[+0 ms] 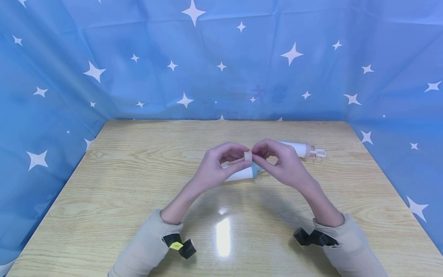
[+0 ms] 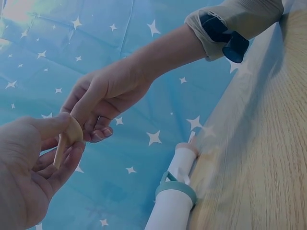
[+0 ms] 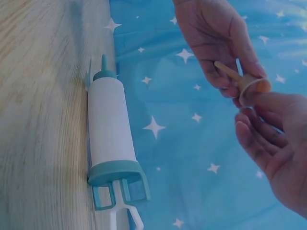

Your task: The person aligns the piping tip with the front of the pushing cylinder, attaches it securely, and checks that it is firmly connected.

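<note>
A small beige cone-shaped nozzle cap [image 1: 247, 156] with a thin spout is up above the table between both hands. My left hand [image 1: 219, 163] pinches it between thumb and fingers. From the other side, my right hand [image 1: 282, 163] grips its wide rim with finger and thumb; in the right wrist view a fingertip seems to reach inside the cap's opening [image 3: 261, 87]. Beneath the hands lies a white plunger-type squeezer tube [image 3: 109, 120] with teal ends, partly covered by the left hand in the head view. Its white forked plunger handle shows in the right wrist view.
A second white tube [image 1: 295, 148] with a beige-pink collar and white plunger handle lies behind the right hand. Both tubes rest on a wood-grain table [image 1: 114, 184]. A blue curtain [image 1: 221, 77] with white stars hangs around the table's far edge and sides.
</note>
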Motion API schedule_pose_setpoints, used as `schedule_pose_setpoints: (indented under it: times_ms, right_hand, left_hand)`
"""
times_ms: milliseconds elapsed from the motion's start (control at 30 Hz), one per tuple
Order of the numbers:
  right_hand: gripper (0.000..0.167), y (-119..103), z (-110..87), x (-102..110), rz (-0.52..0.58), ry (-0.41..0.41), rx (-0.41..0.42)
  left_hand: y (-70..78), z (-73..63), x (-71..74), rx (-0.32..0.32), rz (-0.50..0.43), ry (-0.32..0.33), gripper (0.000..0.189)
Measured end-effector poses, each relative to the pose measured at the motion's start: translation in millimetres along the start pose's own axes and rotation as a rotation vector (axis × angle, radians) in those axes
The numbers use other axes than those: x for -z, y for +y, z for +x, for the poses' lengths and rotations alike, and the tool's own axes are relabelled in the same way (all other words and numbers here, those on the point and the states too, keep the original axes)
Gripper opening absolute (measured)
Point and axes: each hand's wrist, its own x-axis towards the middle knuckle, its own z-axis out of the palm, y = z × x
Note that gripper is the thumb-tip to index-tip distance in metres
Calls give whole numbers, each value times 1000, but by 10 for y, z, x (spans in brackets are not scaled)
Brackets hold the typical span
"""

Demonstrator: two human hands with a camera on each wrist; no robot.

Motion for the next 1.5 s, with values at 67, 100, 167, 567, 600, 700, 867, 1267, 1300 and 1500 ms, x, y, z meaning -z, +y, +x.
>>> schedule_pose_setpoints:
  times_ms: [67, 100, 167, 567, 600, 700, 867, 1267, 1300, 1500]
  right_hand:
    - [20, 15, 6, 11, 2, 3, 12]
    - [19, 24, 8, 18, 2, 5, 17]
    - [19, 43, 16, 34, 6, 6, 27]
    - [16, 208, 18, 159, -33, 9, -43]
    - [16, 229, 17, 170, -37, 6, -50]
    - [14, 291, 13, 208, -61, -7, -84]
    - [13, 384, -11, 302, -126, -13, -167]
    - [27, 551, -40, 470, -181, 5, -278]
    - [28, 575, -41, 479, -180, 3, -286]
    - [36, 710, -71, 527, -172, -28, -348]
  left_hand:
    - [-4, 3, 6, -7, 3, 2, 31]
    - [-8, 4, 9, -8, 7, 5, 31]
    - [-13, 8, 15, -11, 12, 11, 31]
    - [-37, 12, 34, 10, 29, 27, 30]
    - [-37, 12, 35, 15, 31, 29, 30]
    - [-41, 13, 37, 31, 36, 37, 30]
    - [-47, 16, 37, 47, 37, 41, 30]
    - [-70, 20, 34, 36, 50, 44, 29]
    - [-70, 19, 33, 36, 50, 45, 29]
    - [-67, 15, 29, 33, 54, 49, 29]
